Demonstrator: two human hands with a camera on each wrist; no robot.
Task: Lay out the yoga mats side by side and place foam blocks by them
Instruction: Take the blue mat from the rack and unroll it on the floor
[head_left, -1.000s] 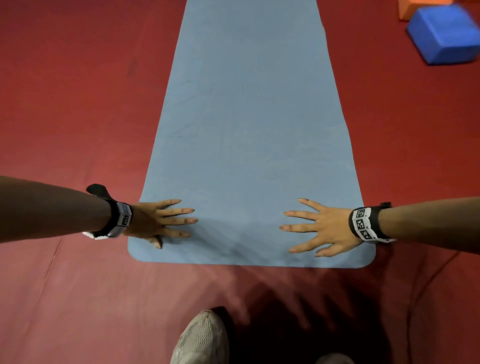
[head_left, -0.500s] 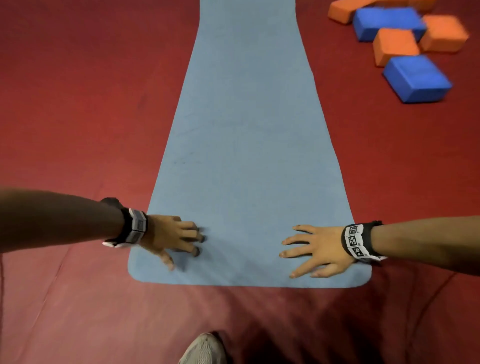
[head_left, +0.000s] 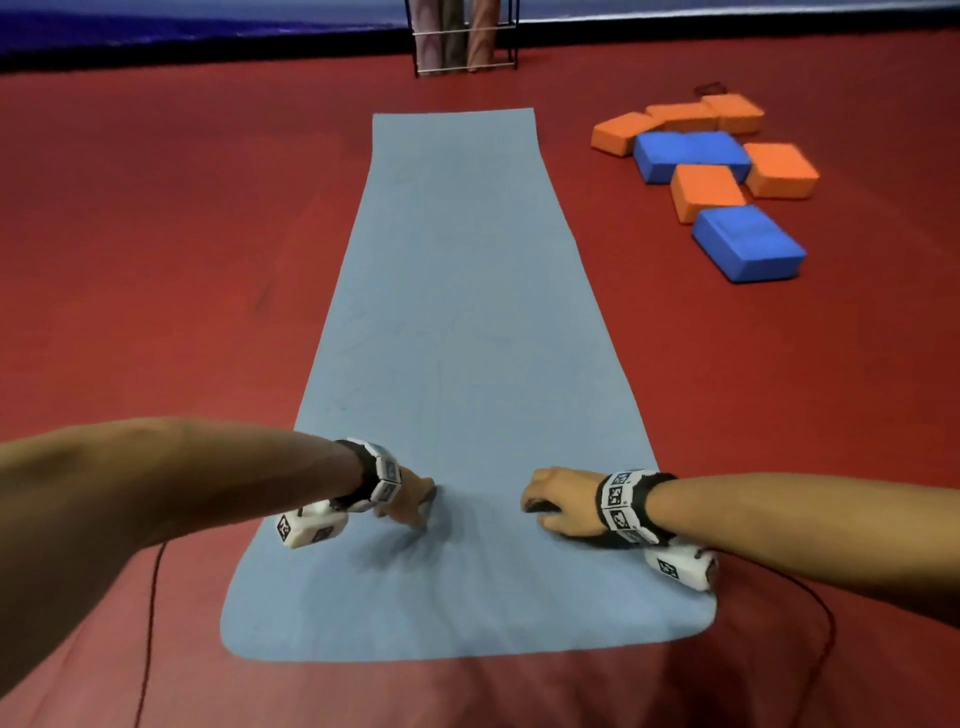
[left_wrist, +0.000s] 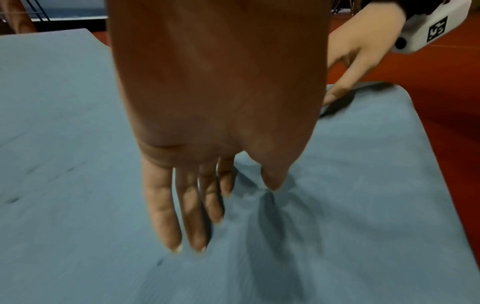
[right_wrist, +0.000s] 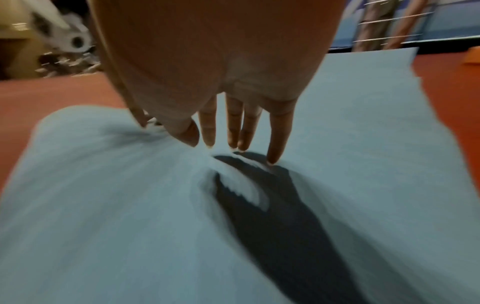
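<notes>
A light blue yoga mat (head_left: 457, 312) lies unrolled flat on the red floor, running away from me. Both hands are over its near end. My left hand (head_left: 410, 501) points straight fingers (left_wrist: 182, 216) down at the mat (left_wrist: 78, 144), tips at or just above its surface. My right hand (head_left: 550, 506) stands on its straight fingertips (right_wrist: 275, 148) on the mat (right_wrist: 363, 123), and it also shows in the left wrist view (left_wrist: 358, 57). Neither hand holds anything. Several orange and blue foam blocks lie clustered at the far right, the nearest a blue block (head_left: 748, 244).
A metal rack (head_left: 462, 41) with rolled mats stands beyond the mat's far end, against a blue wall pad (head_left: 156, 26). Thin cables (head_left: 148, 623) trail over the red floor (head_left: 156, 234) beside both arms. Red floor lies bare to the mat's left.
Both hands have slid inward toward the mat's middle and risen from flat palms onto their fingertips. The head view has lifted, bringing in the whole mat, more blocks and the rack.
</notes>
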